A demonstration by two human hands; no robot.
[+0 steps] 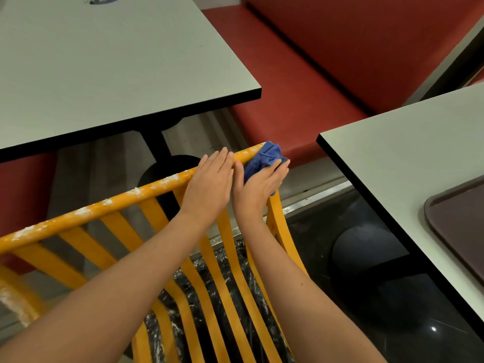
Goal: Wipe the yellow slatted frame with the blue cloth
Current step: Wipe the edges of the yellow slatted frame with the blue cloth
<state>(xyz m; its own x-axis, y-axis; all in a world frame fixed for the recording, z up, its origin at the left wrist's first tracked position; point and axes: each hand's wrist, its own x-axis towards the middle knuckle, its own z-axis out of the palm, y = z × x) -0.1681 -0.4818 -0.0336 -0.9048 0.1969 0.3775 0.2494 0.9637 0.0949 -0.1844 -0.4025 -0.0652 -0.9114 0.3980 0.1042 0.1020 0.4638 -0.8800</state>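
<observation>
The yellow slatted frame (110, 205) is a chair back that runs from lower left up to the centre, its top rail flecked with white residue. My right hand (258, 187) is shut on the crumpled blue cloth (264, 159) and presses it against the right end of the top rail. My left hand (209, 184) lies flat on the rail just left of the cloth, fingers together and extended, holding nothing. Both forearms reach in from the bottom edge over the slats.
A grey table (104, 61) with a black edge stands beyond the frame, on a black post. A second grey table (408, 163) at the right carries a brown tray (461, 231). A red bench seat (314, 74) runs behind. Dark marbled floor lies below.
</observation>
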